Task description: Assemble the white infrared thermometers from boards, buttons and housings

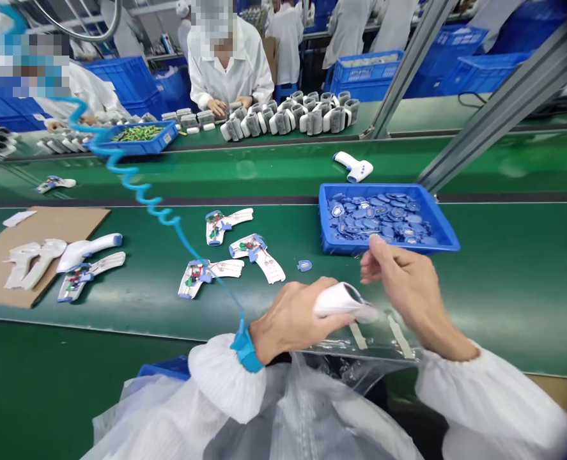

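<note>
1. Our left hand (295,313) wraps around a white casing (331,301), thumb and fingers pressed to it, above the near edge of the green table (144,281).
2. Our right hand (408,275) hovers just beside the blue tray (338,245), fingers curled; we cannot tell whether they pinch anything.
3. Blue pieces (381,214) fill the tray; a lone blue tab (305,265) lies outside it.
4. Left of that tab, we see three wired housing halves (266,260).

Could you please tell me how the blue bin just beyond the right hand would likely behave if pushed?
The blue bin would probably slide rather than tip, being wide and low. Its loose blue pieces may shift, as they lie jumbled. Its straight edges suggest stiffness.
</note>
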`<act>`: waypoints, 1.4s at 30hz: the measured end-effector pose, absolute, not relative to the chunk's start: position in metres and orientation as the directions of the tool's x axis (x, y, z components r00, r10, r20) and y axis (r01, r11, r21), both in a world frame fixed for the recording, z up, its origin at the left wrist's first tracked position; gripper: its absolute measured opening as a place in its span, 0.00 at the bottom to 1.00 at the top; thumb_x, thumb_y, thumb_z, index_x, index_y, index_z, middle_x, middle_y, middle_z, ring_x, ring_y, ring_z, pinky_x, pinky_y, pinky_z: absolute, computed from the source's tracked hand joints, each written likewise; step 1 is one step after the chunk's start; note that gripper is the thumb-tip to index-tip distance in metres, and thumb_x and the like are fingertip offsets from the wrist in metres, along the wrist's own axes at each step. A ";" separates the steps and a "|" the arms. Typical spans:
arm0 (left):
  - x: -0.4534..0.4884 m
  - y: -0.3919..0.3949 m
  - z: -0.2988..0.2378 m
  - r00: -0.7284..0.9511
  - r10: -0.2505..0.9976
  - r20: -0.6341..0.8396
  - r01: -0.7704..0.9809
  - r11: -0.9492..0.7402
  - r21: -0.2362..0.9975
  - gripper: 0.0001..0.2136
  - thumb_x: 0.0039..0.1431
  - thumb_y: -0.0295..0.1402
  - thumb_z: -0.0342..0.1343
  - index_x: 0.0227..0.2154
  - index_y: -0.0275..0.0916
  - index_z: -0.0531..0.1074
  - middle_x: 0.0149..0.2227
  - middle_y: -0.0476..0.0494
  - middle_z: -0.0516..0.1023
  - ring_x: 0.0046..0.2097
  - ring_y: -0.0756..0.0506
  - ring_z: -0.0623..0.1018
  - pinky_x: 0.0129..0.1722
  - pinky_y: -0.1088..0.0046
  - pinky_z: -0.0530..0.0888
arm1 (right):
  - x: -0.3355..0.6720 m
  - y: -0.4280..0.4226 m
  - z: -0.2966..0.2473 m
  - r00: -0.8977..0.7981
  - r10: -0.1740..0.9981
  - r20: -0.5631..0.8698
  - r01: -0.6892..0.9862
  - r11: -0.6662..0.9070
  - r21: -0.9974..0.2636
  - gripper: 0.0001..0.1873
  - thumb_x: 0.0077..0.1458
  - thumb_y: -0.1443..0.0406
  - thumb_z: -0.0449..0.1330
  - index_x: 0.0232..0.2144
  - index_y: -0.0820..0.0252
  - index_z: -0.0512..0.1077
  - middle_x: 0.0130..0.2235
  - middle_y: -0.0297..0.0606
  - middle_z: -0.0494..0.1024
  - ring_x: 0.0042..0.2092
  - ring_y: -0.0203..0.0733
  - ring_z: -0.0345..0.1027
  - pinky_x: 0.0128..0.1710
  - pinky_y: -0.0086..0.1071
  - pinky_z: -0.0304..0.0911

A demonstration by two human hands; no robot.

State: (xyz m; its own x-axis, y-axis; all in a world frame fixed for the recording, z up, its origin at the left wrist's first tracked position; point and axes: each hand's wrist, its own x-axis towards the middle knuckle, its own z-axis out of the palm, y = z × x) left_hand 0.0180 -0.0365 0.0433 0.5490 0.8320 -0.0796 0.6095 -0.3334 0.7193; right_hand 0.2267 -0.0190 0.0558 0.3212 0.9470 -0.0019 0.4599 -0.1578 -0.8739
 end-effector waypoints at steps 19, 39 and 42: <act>-0.006 -0.027 0.040 0.346 0.898 -0.273 0.329 0.156 0.931 0.18 0.68 0.50 0.55 0.43 0.37 0.75 0.39 0.42 0.80 0.39 0.43 0.78 0.38 0.68 0.70 | 0.247 0.131 0.052 -0.244 0.963 0.112 0.897 0.268 -0.351 0.08 0.64 0.72 0.59 0.42 0.65 0.78 0.45 0.44 0.81 0.45 0.43 0.76 0.50 0.39 0.70; 0.018 -0.023 0.051 0.359 0.930 -0.085 0.257 -0.011 0.966 0.19 0.71 0.49 0.53 0.49 0.38 0.75 0.37 0.45 0.80 0.36 0.46 0.76 0.36 0.71 0.69 | 0.219 -0.023 0.063 -0.051 0.940 0.337 0.541 0.310 -0.782 0.16 0.66 0.59 0.59 0.52 0.51 0.80 0.51 0.35 0.83 0.51 0.48 0.79 0.55 0.43 0.75; 0.018 -0.023 0.059 0.376 0.927 -0.012 0.403 -0.152 0.903 0.18 0.72 0.44 0.51 0.56 0.41 0.73 0.40 0.46 0.81 0.38 0.45 0.77 0.37 0.70 0.69 | 0.220 -0.025 0.060 -0.149 0.946 0.289 0.501 0.324 -0.803 0.23 0.68 0.59 0.56 0.62 0.52 0.72 0.57 0.38 0.80 0.56 0.48 0.76 0.57 0.44 0.74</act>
State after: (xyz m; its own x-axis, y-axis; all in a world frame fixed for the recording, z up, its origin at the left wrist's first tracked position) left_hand 0.0180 -0.0235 0.0587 0.3757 0.9267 -0.0116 0.4025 -0.1519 0.9027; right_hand 0.2196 -0.0250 0.0602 -0.1492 0.9456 0.2890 0.5008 0.3243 -0.8025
